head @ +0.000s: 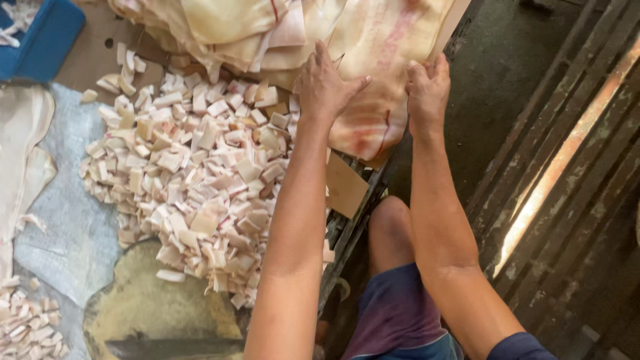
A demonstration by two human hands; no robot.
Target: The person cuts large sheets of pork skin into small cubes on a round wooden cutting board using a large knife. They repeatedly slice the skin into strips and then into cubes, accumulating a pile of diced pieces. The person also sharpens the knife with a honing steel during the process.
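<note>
Left hand (325,83) lies flat, fingers spread, pressing on the pale sheet (373,100) at the bench (100,53) edge. Right hand (427,90) is curled, pinching the sheet's right edge. The sheet hangs partly over the edge, just beside the heap of cut pieces (193,173). Risk: with so much overhang it could slide off; a left forearm sweep could knock pieces down.

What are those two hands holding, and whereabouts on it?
Both are on one pale, pink-streaked sheet. The left hand lies flat on its middle, fingers spread; the right hand curls over its right edge. A true grip cannot be told.
</note>
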